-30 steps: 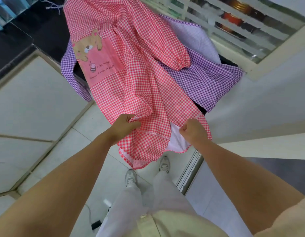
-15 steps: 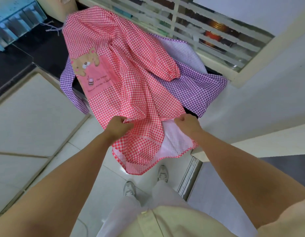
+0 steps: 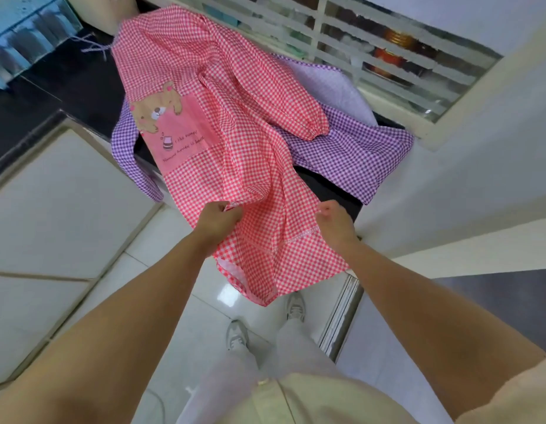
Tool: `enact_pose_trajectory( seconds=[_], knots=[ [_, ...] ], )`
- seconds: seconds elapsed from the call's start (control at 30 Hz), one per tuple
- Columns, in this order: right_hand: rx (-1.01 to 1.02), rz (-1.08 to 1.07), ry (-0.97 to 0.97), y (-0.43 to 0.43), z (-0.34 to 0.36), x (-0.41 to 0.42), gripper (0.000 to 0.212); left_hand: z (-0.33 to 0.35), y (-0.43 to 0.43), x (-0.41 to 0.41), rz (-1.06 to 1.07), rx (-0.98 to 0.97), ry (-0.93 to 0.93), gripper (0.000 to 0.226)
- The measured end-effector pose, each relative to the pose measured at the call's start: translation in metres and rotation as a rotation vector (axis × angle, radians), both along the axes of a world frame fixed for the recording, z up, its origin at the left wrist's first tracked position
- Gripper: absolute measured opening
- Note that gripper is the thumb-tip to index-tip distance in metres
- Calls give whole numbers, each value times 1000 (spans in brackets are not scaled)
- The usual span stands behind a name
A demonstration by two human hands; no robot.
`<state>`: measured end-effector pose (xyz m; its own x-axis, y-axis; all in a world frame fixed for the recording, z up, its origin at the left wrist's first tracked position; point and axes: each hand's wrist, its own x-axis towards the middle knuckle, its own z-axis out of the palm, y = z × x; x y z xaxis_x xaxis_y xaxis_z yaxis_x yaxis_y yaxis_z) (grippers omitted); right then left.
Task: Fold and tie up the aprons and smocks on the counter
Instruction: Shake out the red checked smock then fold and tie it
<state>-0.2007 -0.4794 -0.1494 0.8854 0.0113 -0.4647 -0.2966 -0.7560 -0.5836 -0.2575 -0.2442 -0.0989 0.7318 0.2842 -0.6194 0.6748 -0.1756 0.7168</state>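
Draping off the counter point(image 3: 51, 96) edge over a purple smock point(image 3: 351, 151), the red gingham smock point(image 3: 235, 123) is gripped near its hem by the left hand point(image 3: 218, 220); the right hand point(image 3: 336, 223) is curled beside it, grip unclear.

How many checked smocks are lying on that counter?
2. The red-and-white checked cloth smock with a bear pocket lies on top; the purple-and-white checked cloth smock lies under it, showing at both sides. Others may be hidden beneath.
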Motion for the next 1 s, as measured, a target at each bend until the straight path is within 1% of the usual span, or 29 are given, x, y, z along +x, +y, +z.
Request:
enact_pose_trajectory(
  seconds=[0.03,0.07,0.13,0.23,0.33,0.37,0.43,0.57,0.6,0.67,0.7,0.77,0.9,0.93,1.0],
  knots=[
    [-18,-39,-48,-8,-6,7,35,-2,1,0,1,-1,11,28],
    [-38,-61,-44,-12,-9,13,41,-5,2,2,6,-8,25,29],
    [-77,-60,47,-16,-16,21,46,-10,2,4,1,-20,46,32],
    [-146,-12,156,-15,-18,27,52,-14,-2,9,-29,-27,63,31],
    [-269,81,306,-17,-17,29,51,-17,-6,15,-41,-32,77,30],
    [-274,91,353,-18,-17,30,51,-17,-6,16,-40,-42,80,30],
    [-220,92,401,-17,-17,30,53,-18,-5,18,-34,-52,87,30],
    [-77,-17,541,-18,-14,24,42,-18,-1,19,-40,-43,98,30],
    [-41,-38,571,-19,-13,21,45,-19,-1,19,-46,-44,96,30],
    [-4,-10,603,-21,-10,17,51,-17,0,18,-58,-43,95,32],
    [2,6,590,-22,-7,14,50,-15,1,17,-59,-40,94,32],
    [-15,-12,500,-22,-2,11,43,-12,4,14,-38,-62,91,32],
    [-83,-118,193,-28,10,16,19,0,7,13,2,-139,74,29],
    [-83,-154,118,-30,13,22,18,3,5,15,1,-153,57,30],
    [-65,-239,-11,-33,19,35,27,9,1,20,-3,-187,5,33]
  ],
)
